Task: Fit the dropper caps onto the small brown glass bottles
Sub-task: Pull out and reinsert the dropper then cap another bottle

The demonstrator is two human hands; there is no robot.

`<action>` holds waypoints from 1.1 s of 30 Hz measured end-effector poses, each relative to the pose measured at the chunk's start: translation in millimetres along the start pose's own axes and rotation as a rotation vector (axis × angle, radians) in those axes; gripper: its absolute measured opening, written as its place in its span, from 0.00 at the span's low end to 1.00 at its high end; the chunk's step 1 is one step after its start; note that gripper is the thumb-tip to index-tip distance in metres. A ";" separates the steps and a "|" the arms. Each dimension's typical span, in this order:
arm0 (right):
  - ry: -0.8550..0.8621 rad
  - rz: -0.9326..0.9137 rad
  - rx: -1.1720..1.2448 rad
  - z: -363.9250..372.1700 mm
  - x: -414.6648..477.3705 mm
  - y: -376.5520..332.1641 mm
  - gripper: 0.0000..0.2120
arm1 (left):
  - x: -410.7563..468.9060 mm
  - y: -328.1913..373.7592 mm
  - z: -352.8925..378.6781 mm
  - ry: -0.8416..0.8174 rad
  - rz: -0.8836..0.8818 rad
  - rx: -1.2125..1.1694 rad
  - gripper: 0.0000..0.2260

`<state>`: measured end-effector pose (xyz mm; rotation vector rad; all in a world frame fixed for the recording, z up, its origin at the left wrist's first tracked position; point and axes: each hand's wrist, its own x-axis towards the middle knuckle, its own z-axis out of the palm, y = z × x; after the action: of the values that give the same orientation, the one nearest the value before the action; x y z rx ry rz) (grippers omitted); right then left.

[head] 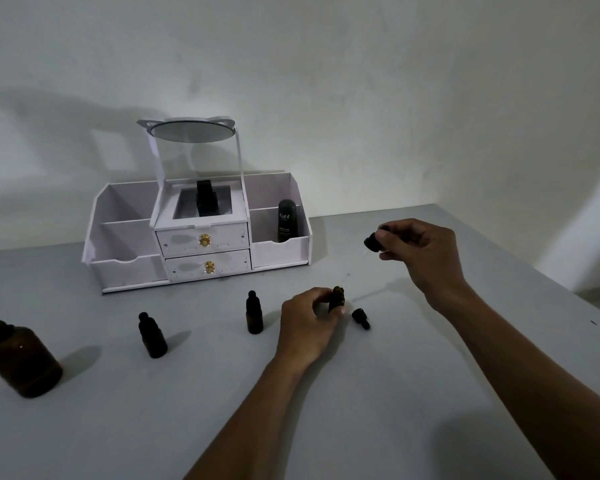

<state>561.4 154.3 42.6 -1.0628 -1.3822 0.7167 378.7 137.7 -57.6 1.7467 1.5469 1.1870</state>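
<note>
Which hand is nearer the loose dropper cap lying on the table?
Left. The left hand, gripping the open bottle, sits just beside the loose cap; the right hand holds another cap up behind it.

I have one view only: head-worn, wide-angle, facing forward and down across the grey surface (395,393) toward the white organizer (129,271) at the wall (361,81). Range is close: the left hand (305,323) and right hand (420,251) sit in front of the organizer, nearer the lens.

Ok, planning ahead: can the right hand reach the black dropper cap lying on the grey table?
Probably not yet: that lying cap is unobstructed, but the right hand pinches another black dropper cap.
</note>
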 end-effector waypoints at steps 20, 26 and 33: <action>-0.015 -0.013 -0.157 2.0 3.9 1.2 0.02 | 2.0 -2.1 0.4 0.000 0.018 -0.013 0.15; -0.038 -0.051 -0.194 5.1 3.4 -3.9 0.07 | 1.6 -2.3 -0.4 0.003 0.014 -0.032 0.15; -0.031 -0.059 -0.142 7.0 1.4 -6.8 0.06 | 1.0 -1.8 -1.2 -0.001 0.019 -0.036 0.14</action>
<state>553.4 154.1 48.5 -1.1209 -1.5023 0.6015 376.7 138.9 -58.3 1.7425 1.5027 1.2159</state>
